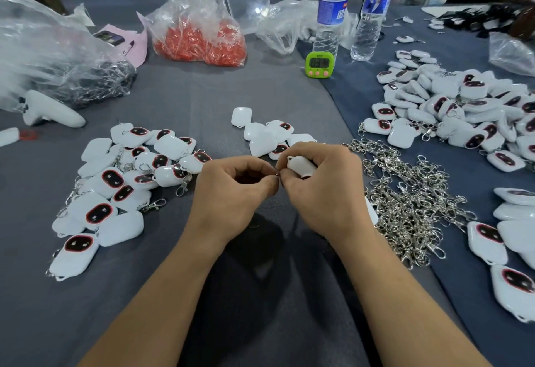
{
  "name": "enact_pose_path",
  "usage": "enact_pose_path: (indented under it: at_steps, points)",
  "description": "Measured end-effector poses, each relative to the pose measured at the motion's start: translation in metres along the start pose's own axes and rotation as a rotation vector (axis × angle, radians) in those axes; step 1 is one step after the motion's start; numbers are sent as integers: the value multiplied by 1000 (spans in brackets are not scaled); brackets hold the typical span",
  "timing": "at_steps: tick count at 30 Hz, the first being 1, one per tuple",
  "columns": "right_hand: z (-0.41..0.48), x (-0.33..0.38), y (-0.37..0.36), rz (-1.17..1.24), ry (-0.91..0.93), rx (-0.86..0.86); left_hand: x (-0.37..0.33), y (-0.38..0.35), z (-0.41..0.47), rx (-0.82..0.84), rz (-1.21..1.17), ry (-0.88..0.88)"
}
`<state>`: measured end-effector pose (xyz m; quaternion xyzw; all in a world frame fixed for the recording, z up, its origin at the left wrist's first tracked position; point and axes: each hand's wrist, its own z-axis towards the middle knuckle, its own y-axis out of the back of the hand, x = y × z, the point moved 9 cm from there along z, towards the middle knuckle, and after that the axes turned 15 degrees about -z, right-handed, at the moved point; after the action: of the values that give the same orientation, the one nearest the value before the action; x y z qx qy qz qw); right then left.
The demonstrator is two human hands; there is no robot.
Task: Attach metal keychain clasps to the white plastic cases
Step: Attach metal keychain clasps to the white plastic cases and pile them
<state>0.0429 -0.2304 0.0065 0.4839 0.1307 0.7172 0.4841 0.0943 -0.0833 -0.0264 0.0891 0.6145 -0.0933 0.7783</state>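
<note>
Toward the near edge of the worktop [173, 97], our right hand [327, 193] grips a white case [301, 165]; our left hand [231, 190] pinches a clasp ring [277, 174] beside its loop. Attaching step; next, we judge, the ring needs threading through.

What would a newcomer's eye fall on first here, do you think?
At the centre, the right hand holds a white case while the left hand pinches a small metal piece beside it. A glittering heap of clasps lies to their right, a bag of red bits behind.

green timer [318, 64], water bottles [330, 16], red-filled bag [199, 39]
</note>
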Motion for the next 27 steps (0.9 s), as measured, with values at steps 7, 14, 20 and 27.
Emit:
enact_pose_path:
  at_steps: [7, 14, 20, 27]
  points:
    - [0, 0, 0, -28, 28, 25, 2, 0, 0, 28, 17, 55]
    - [0, 0, -4, 15, 18, 68, 5, 1, -1, 19, 14, 80]
    - [0, 2, -7, 78, 23, 105, 6, 0, -2, -59, -8, 103]
    - [-2, -24, -17, 136, -239, 159, -3, 28, -3, -292, 108, 11]
